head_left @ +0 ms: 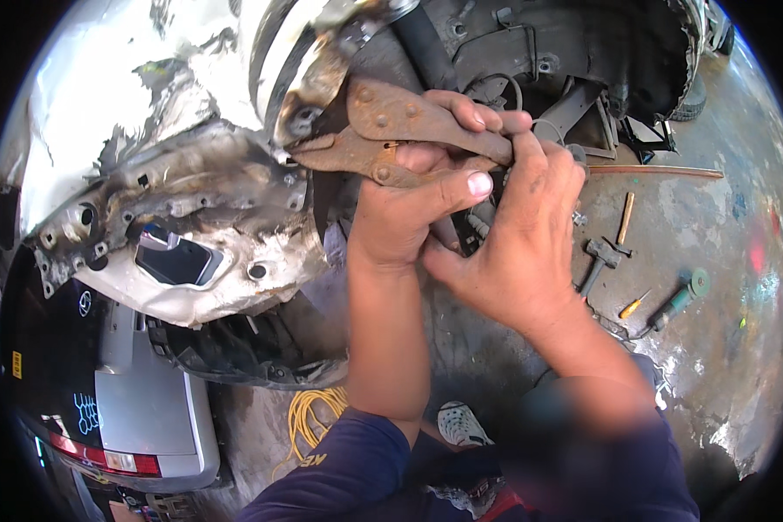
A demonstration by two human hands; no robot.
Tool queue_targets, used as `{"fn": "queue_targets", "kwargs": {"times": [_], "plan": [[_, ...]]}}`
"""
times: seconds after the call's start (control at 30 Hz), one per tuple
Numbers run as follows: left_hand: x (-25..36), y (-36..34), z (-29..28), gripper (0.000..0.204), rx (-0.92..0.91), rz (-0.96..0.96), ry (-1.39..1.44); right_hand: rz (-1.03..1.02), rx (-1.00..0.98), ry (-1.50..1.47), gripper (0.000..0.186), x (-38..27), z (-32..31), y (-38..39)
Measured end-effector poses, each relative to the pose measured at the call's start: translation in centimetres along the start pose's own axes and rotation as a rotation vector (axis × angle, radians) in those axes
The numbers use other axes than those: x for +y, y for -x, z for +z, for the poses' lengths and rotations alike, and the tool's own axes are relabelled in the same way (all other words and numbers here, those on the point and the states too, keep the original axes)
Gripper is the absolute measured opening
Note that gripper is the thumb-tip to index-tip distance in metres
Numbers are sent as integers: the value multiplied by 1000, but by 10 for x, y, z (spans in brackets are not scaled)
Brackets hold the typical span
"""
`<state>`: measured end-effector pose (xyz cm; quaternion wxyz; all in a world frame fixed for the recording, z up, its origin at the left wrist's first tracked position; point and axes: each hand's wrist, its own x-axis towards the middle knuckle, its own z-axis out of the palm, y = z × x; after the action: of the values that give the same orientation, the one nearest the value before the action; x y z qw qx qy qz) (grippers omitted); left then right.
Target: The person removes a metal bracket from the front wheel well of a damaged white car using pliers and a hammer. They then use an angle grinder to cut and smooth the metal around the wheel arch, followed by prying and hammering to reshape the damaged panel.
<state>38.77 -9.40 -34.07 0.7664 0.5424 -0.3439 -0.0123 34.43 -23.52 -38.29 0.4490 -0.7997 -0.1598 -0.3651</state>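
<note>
A pair of rusty locking pliers (387,111) is held up in front of the damaged car body. Around its handles my left hand (398,213) is closed, with the thumb stretched along the lower side. The fingers of my right hand (528,230) grip the handle end at the right. The pliers' jaws point left, at the edge of a scorched white body panel (261,248); whether they bite on its metal I cannot tell. Burnt, peeling paint covers the white bodywork (87,96) above that panel.
On the floor at right lie a hammer (597,265), a wooden handle (626,217), a screwdriver (635,304), an angle grinder (680,300) and a long thin strip (661,171). A yellow cable (309,422) is coiled below left. A silver car (152,409) stands behind a black plastic part (252,352).
</note>
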Motion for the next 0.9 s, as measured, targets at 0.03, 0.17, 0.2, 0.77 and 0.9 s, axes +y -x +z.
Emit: {"fn": "queue_targets", "kwargs": {"times": [0.03,0.17,0.2,0.77,0.9], "plan": [[-3,-7,-2,48,-9,51,7,-51,-2,-1,114,6,1,-6],[-20,-26,-7,50,-32,201,19,-71,-86,20,116,17,-7,-31],[-22,-29,-7,51,-35,228,5,-97,-71,20,117,19,-10,-32],[-8,4,-2,60,-19,59,172,-253,-807,92,24,79,-78,-68],[-10,-6,-1,60,-36,85,183,-344,-383,348,24,81,-68,-39]]}}
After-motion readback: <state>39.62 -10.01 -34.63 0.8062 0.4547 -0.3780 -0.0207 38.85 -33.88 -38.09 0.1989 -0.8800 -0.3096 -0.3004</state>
